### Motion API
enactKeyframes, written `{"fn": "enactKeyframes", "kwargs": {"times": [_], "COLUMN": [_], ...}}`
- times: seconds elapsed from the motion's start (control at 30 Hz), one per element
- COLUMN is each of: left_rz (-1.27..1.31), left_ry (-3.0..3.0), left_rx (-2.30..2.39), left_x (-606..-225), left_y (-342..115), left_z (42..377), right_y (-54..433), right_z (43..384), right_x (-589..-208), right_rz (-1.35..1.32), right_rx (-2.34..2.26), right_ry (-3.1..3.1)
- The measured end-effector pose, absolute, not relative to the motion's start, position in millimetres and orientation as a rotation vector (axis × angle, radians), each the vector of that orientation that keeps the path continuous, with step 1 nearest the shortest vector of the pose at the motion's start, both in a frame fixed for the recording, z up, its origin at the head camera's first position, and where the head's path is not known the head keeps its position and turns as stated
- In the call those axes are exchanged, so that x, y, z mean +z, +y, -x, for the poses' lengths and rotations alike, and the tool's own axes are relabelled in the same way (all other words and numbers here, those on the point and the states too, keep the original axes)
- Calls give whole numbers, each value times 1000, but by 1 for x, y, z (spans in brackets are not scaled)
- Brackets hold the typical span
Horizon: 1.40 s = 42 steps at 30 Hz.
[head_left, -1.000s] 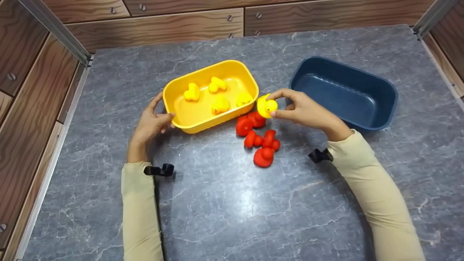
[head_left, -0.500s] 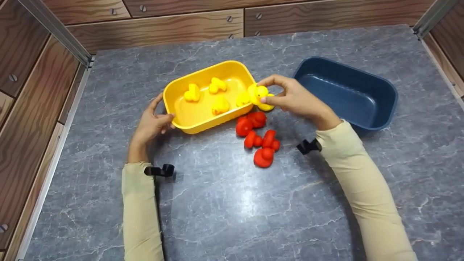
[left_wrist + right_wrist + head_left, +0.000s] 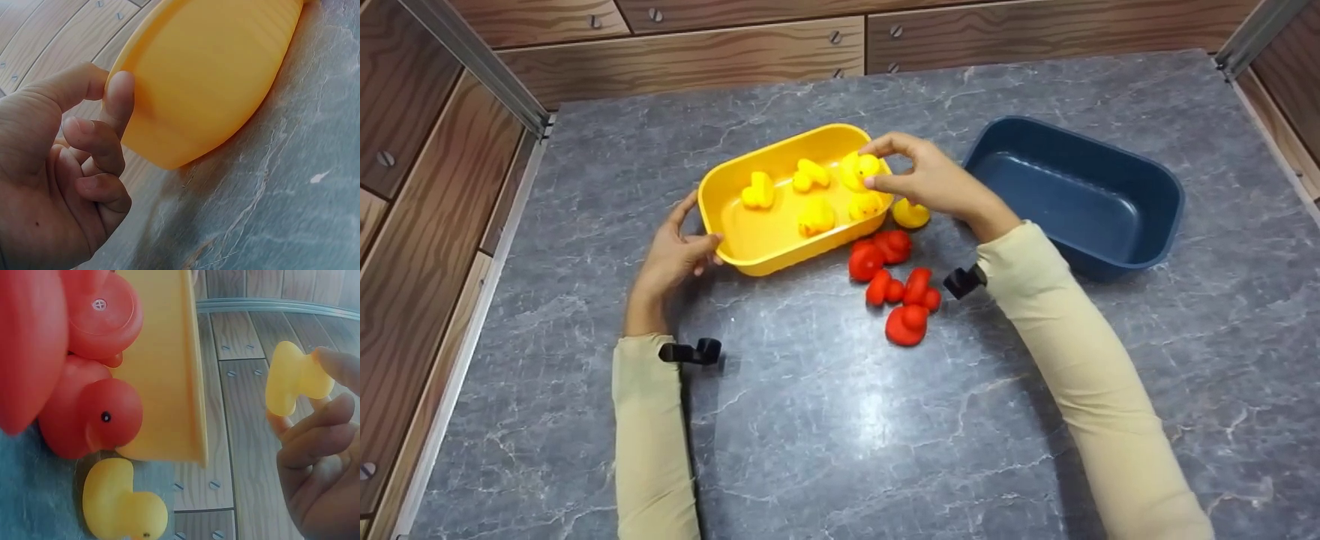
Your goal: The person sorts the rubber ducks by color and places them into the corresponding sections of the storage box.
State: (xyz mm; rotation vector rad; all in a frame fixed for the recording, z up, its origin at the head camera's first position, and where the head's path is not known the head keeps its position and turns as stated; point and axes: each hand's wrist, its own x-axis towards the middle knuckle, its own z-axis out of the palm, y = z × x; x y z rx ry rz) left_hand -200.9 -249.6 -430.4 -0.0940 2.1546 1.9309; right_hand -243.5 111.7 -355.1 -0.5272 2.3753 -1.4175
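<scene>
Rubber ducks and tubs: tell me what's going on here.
A person's left hand grips the left end of a yellow plastic tub, while the right hand pinches a yellow rubber duck over its right end. Four yellow ducks lie in the tub. One yellow duck on the table sits just outside it, near a cluster of red rubber ducks. A dark blue tub stands to the right.

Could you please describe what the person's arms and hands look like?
The left sleeve and right sleeve are long, pale beige and lightly creased, with a small black fitting at the left cuff and another at the right. The left hand and right hand are ungloved.
</scene>
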Motion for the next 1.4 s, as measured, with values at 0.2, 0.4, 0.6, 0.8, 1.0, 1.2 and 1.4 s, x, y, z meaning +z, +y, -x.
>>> {"fn": "enactKeyframes", "kwargs": {"times": [0.2, 0.4, 0.6, 0.8, 1.0, 1.2, 1.4], "left_rz": [72, 76, 77, 75, 79, 63, 63], "left_ry": [2160, 2157, 2144, 2139, 2149, 2166, 2160], "left_rx": [1930, 1946, 1968, 1979, 1966, 1943, 1942], "left_x": [-427, -426, -428, -429, -429, -429, -428], "left_y": [-247, -247, -248, -249, -250, -250, -250], "left_z": [199, 198, 198, 198, 198, 199, 199], "right_y": [99, 92, 87, 79, 73, 70, 70], "right_z": [253, 262, 270, 275, 277, 279, 278], "right_x": [-355, -357, -356, -355, -361, -364, -364], "right_rz": [495, 455, 422, 392, 388, 433, 422], "right_rx": [-1396, -1365, -1353, -1342, -1337, -1340, -1358], "right_ry": [2395, 2415, 2412, 2417, 2422, 2438, 2415]}}
